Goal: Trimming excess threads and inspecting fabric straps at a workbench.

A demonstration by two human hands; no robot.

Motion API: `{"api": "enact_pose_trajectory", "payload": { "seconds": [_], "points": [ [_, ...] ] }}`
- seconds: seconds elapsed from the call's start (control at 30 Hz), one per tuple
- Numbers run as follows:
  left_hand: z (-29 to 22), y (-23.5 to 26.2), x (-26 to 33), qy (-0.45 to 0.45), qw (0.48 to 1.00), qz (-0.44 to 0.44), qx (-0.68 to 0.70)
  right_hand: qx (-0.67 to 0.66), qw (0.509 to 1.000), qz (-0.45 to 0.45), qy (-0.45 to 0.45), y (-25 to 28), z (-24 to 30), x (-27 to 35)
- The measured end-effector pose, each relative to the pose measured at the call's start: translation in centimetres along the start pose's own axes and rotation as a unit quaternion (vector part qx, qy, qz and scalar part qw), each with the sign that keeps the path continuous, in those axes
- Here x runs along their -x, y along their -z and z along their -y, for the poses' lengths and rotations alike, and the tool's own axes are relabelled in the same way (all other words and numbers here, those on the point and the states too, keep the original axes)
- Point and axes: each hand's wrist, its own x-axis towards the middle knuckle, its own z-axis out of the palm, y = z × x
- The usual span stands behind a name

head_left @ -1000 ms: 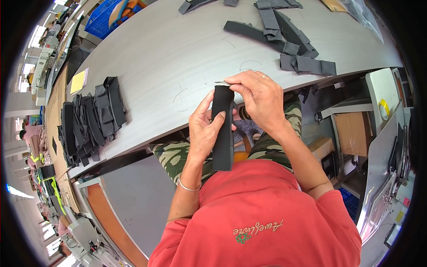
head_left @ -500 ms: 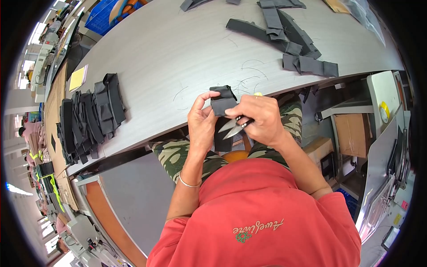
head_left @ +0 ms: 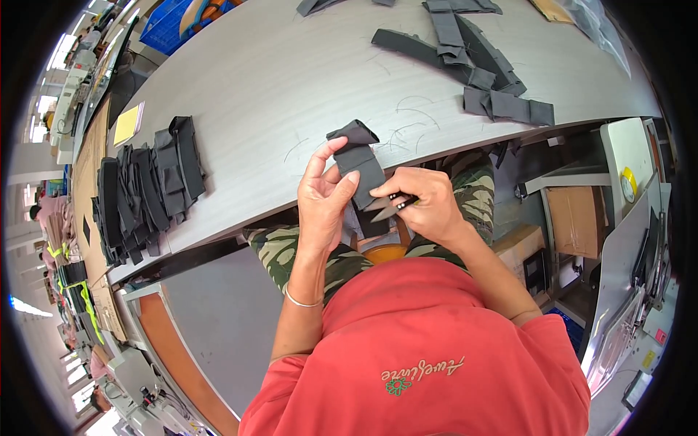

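Head view: left hand (head_left: 325,200) now pinches the folded dark strip (head_left: 361,161) upright; right hand (head_left: 422,206), gripping small snips (head_left: 390,208), has moved beneath it, trimming underway.

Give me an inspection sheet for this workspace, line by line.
Surface: grey table, loose threads on it.
Job's things: dark fabric strip in left hand; snips in right hand, blades at the strip's lower end.
Clutter: stack of dark pieces at left; more pieces at far right; yellow pad.
Grippers: both hands closed on their things.
Cables: nothing seen.
Surroundings: cardboard box under the table; blue crate beyond it.
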Motion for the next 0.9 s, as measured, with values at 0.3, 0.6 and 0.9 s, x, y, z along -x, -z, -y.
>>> {"api": "enact_pose_trajectory", "payload": {
  "seconds": [0.3, 0.6, 0.9],
  "points": [
    [-0.6, -0.5, 0.2, -0.061, 0.984, 0.012, -0.168, 0.007, 0.998, -0.012, -0.067, 0.8, 0.7, -1.4],
    [-0.4, -0.6, 0.2, -0.057, 0.981, 0.067, -0.171, 0.14, 0.99, -0.005, 0.028, 1.1, 0.5, -2.5],
    [-0.2, -0.5, 0.3, -0.051, 0.982, 0.056, -0.171, 0.105, 0.994, 0.002, 0.017, 1.6, -0.4, -2.6]
  ]
}}
